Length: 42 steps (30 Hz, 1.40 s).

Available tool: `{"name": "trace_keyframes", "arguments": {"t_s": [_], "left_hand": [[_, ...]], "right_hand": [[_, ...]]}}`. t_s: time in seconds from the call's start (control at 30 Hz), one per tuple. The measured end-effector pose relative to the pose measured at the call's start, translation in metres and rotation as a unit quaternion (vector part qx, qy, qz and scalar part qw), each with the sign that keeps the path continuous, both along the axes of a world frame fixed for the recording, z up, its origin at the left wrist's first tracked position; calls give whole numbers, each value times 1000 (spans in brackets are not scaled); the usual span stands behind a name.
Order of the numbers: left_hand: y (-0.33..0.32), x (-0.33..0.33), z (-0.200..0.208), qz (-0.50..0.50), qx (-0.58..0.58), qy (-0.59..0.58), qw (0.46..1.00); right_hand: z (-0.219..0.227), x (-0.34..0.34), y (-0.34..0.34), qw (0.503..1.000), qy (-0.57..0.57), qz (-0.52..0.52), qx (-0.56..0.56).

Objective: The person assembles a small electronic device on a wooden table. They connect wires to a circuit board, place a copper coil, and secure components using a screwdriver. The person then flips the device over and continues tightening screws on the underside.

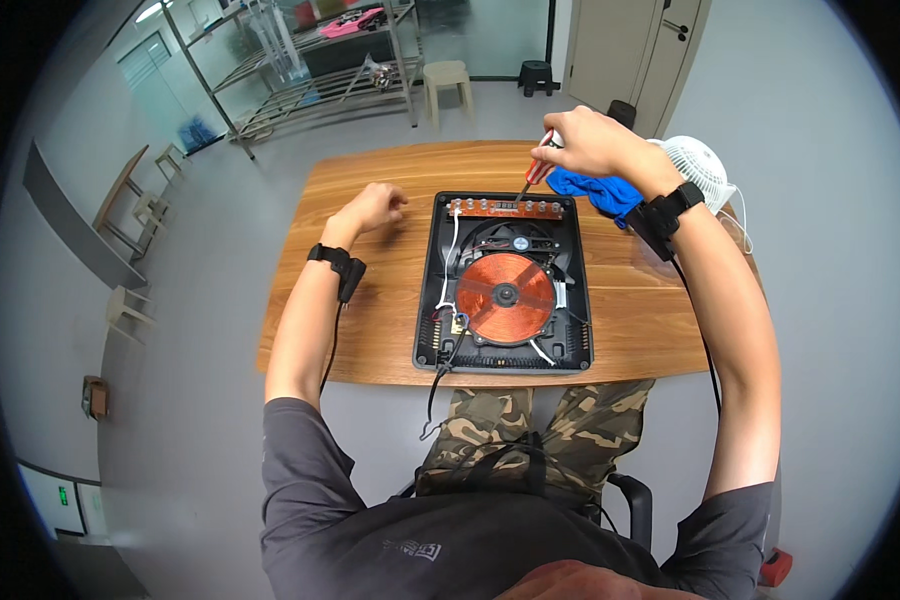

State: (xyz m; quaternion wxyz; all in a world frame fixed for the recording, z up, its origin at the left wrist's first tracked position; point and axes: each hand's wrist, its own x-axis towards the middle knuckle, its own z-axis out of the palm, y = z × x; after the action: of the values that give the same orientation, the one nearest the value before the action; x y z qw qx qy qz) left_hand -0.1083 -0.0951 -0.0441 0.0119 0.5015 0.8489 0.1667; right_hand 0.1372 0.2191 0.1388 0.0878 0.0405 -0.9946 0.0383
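Your right hand [592, 140]: fingers closed round a red-handled screwdriver [538, 172], its tip at the control circuit board [485, 208] of the opened induction cooker [429, 300], nearer you and left of that hand. Your left hand [373, 208]: half-curled, empty, left of the cooker. Blue cloth [608, 196], white fan [698, 163]: beside your right wrist.
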Motion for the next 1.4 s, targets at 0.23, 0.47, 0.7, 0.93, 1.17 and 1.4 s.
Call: {"name": "trace_keyframes", "arguments": {"t_s": [0.23, 0.47, 0.7, 0.93, 1.17, 1.4], "left_hand": [[-79, -11, -11, 94, -112, -69, 987], [-94, 8, -23, 102, -125, -144, 977], [-59, -7, -39, 68, -22, -51, 996], [45, -26, -50, 16, -47, 50, 998], [82, -26, -61, 64, -69, 104, 990], [90, -4, -59, 126, -92, 119, 981]], "right_hand": [[-12, -23, -19, 999, -2, 38, -4], [-15, -24, -43, 999, -29, 31, -1], [-20, -25, -25, 999, -15, 43, -4], [-16, -6, -5, 999, 4, 26, 18], [-10, 12, 18, 1000, -22, -1, 8], [-13, 19, 20, 999, -45, -27, -2]]}}
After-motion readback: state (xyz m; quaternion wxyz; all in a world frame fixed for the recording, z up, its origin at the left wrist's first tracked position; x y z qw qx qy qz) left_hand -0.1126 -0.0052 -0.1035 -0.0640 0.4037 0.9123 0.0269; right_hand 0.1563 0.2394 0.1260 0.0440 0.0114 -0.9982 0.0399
